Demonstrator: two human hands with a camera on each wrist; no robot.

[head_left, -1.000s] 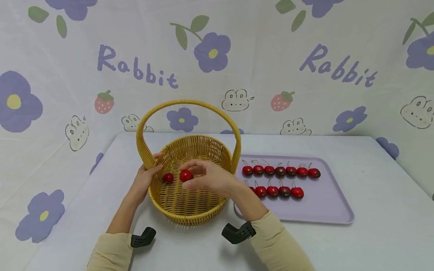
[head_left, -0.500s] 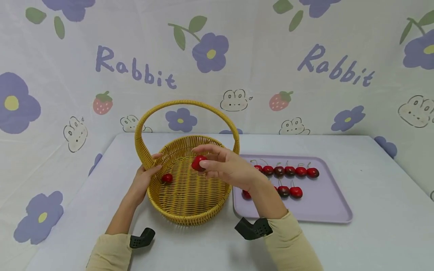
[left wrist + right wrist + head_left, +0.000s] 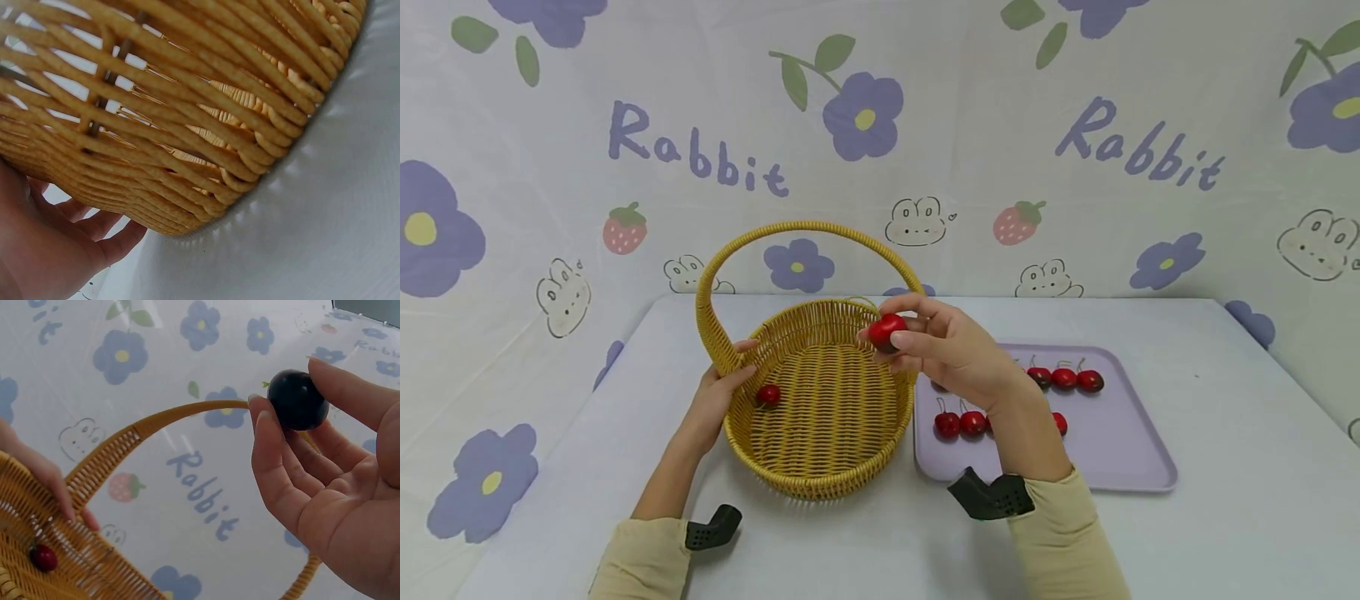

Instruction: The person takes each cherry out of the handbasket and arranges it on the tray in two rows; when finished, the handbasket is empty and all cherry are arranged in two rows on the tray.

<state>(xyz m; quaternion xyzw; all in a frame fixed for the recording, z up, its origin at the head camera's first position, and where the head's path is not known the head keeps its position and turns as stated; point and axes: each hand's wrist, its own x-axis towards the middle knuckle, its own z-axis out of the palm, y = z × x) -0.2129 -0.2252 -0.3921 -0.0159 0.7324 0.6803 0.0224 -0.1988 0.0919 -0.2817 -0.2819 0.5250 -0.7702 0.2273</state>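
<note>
A yellow wicker basket (image 3: 822, 485) with a tall arched handle stands on the white table. My left hand (image 3: 709, 410) grips its left rim at the foot of the handle; the left wrist view shows fingers (image 3: 122, 242) against the weave. Between thumb and fingertips my right hand (image 3: 966, 350) pinches a red cherry (image 3: 887, 333) over the basket's right rim, close to the handle. That cherry (image 3: 297, 400) looks nearly black in the right wrist view. Inside the basket, at the left, lies another cherry (image 3: 768, 395).
To the basket's right is a lilac tray (image 3: 1131, 454). Two rows of stemmed cherries (image 3: 1064, 379) lie on it, partly hidden behind my right hand and forearm. A white cloth (image 3: 970, 167) with flowers, rabbits and lettering hangs behind the table.
My right hand has carried the pinched cherry up and rightward, from over the basket's middle to its right rim. The left hand keeps its grip, and the other cherry still lies inside.
</note>
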